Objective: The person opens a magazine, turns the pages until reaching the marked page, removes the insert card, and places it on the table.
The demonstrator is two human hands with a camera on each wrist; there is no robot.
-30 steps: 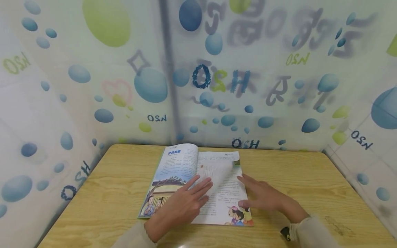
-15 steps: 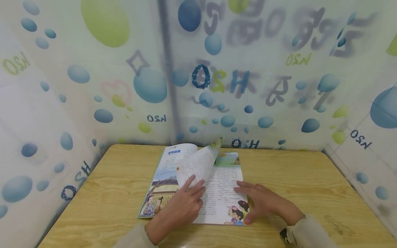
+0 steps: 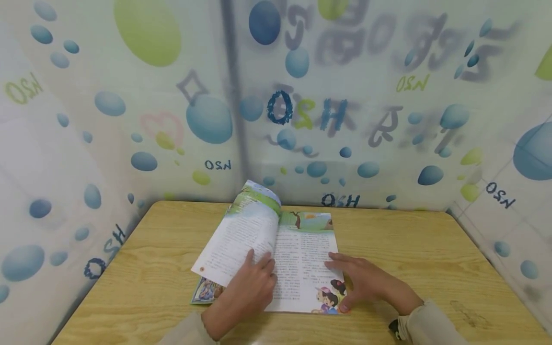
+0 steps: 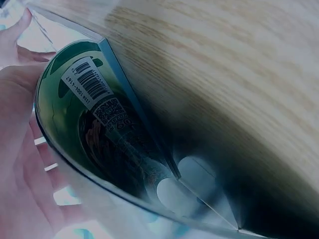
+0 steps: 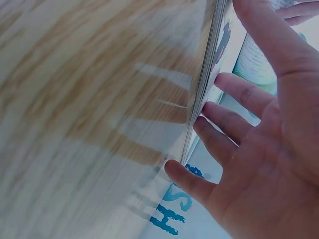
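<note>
A magazine (image 3: 286, 282) lies spread on the wooden table. One leaf, its turned page (image 3: 246, 235), slants across the left side with its lower left corner past the cover. My left hand (image 3: 250, 287) rests on that page beside the spine, fingers extended. In the left wrist view, a bent green leaf with a barcode (image 4: 87, 82) curves beside the hand. My right hand (image 3: 366, 280) touches the right edge of the magazine, fingers spread and thumb at the bottom corner. The right wrist view shows its fingertips along the page edges (image 5: 204, 74); nothing is gripped.
The wooden table (image 3: 414, 254) extends around the magazine on both sides. Behind it hangs a pale curtain (image 3: 371, 129) with blue and green drops and mirrored lettering. A dark object (image 3: 394, 329) sits at the right sleeve cuff.
The page has swung from the right side over to the left, covering most of the picture there. My left hand shifted slightly left; the right hand moved down to the lower right edge.
</note>
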